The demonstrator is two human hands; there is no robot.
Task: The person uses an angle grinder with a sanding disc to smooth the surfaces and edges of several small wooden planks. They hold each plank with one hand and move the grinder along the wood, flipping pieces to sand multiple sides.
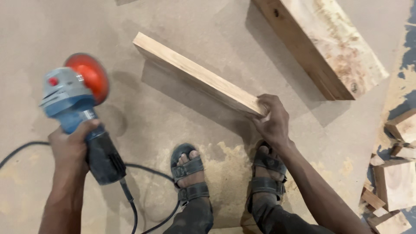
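My left hand [71, 145] grips the dark handle of a blue and grey angle grinder [78, 108] with a red sanding disc [89, 77], held off the floor at the left. My right hand [271, 119] holds the near end of a narrow light wooden plank [195, 76], which stands on its edge and runs diagonally away to the upper left. The disc is well apart from the plank.
A thick rough wooden beam [325, 43] lies at the upper right. Several wood offcuts [396, 173] are piled at the right edge. My sandalled feet [190, 175] stand on sawdust [227, 173]. The grinder's black cable [143, 190] loops across the brown floor.
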